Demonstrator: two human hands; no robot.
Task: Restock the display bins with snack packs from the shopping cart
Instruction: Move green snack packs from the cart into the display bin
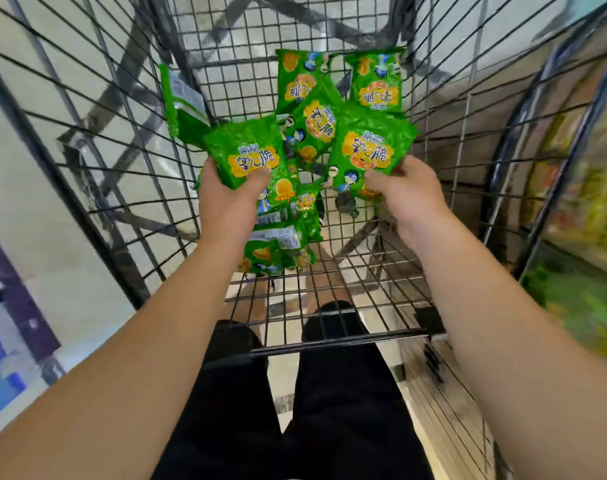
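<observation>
Where each hand grips one: green snack packs (310,128) inside wire cart (97,140).

Blurred shelf goods (579,209) at right; lower packs (278,244) partly hidden under held ones.

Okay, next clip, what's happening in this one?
A person leans over a wire shopping cart with both arms inside it. The left hand grips one green snack pack and the right hand grips another, both lifted above the remaining green packs on the cart floor. A display with blurred goods stands to the right. Neither pack has left the cart yet.
</observation>
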